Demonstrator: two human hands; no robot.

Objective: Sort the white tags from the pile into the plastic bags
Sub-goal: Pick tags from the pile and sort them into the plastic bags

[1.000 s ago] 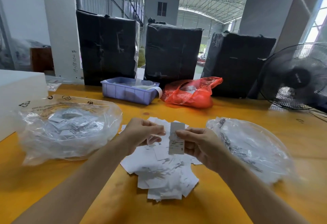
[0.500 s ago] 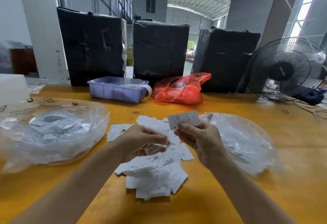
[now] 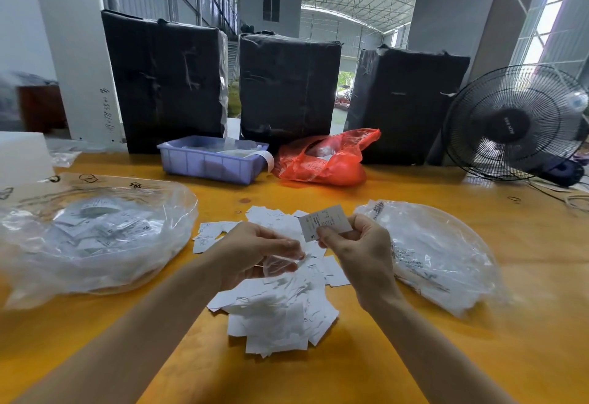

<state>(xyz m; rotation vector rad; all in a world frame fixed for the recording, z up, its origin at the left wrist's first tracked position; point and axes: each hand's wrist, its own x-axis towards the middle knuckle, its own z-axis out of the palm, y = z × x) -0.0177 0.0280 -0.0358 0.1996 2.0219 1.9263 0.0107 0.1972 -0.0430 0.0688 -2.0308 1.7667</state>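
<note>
A loose pile of white tags (image 3: 277,305) lies on the yellow table in front of me. My right hand (image 3: 363,254) pinches one white tag (image 3: 326,222) marked S and holds it sideways above the pile. My left hand (image 3: 255,254) hovers over the pile with curled fingers pinching a small clear piece of film (image 3: 280,266). A clear plastic bag (image 3: 95,238) holding several tags lies to the left. A second clear plastic bag (image 3: 446,260) with tags lies to the right, close to my right hand.
Behind the pile stand a purple tray (image 3: 210,164) and a red plastic bag (image 3: 322,164). Three black wrapped boxes (image 3: 287,85) line the far edge. A black fan (image 3: 516,123) stands at the right, with a white block (image 3: 22,155) at the far left.
My right hand turned the tag from upright to sideways and raised it a little toward the right bag. My left hand stayed over the pile.
</note>
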